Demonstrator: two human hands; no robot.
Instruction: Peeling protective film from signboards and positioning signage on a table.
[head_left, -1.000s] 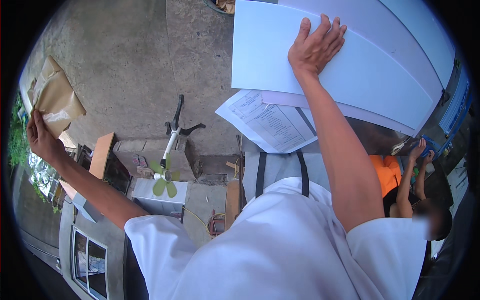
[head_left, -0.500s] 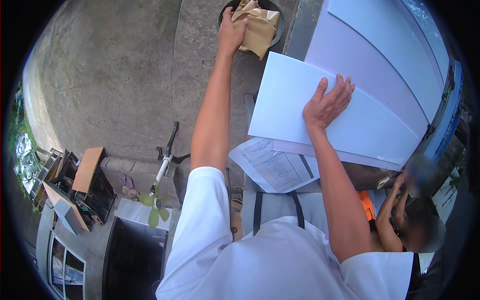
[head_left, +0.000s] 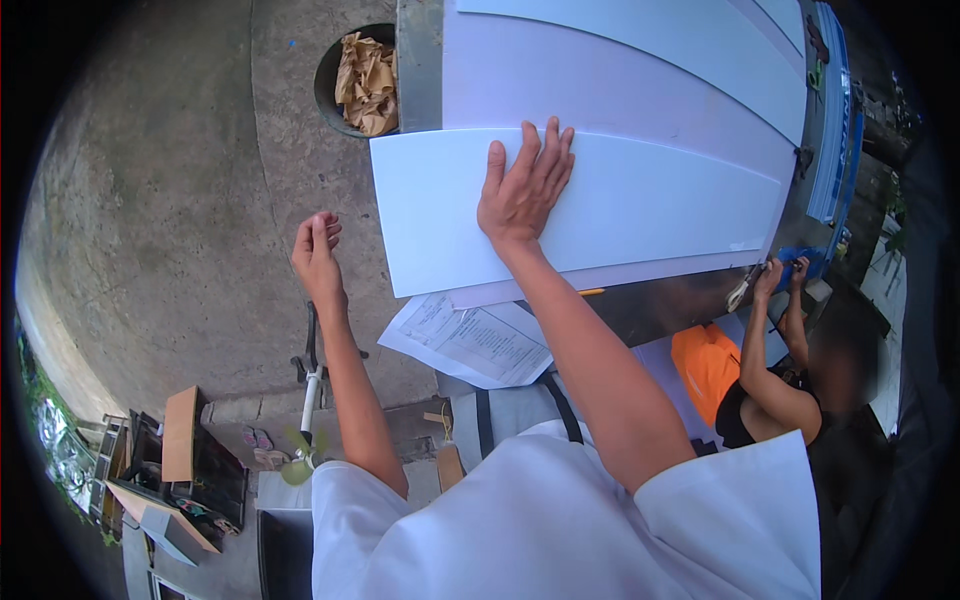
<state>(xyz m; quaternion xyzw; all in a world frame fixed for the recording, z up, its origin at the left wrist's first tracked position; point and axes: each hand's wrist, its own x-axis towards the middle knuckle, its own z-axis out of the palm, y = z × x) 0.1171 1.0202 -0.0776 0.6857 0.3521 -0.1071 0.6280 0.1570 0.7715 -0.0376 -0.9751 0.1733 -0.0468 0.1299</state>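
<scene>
My right hand [head_left: 524,188] lies flat with spread fingers on a white rectangular sheet [head_left: 650,205]. This sheet rests on a larger pale sheet [head_left: 560,85], which lies on a dark table. Out over the floor, left of the table, my left hand [head_left: 318,258] is raised, its fingers loosely curled and apart with nothing in them. Crumpled brown paper [head_left: 367,85] fills a dark round bin [head_left: 327,97] at the table's far left corner. A printed paper sheet [head_left: 470,340] sticks out from beneath the white sheet's near edge.
At the right, a person's arm [head_left: 770,375] reaches to the table near an orange cloth-like item [head_left: 702,368]. More white sheets [head_left: 690,60] lie farther back. A fan [head_left: 309,420] with green blades stands left of me, and a grey padded seat-like thing [head_left: 520,412] is close to my body.
My left hand has let go of the brown paper, which is now in the bin, and has drawn back toward me. My right hand stays on the white sheet. The view has shifted right.
</scene>
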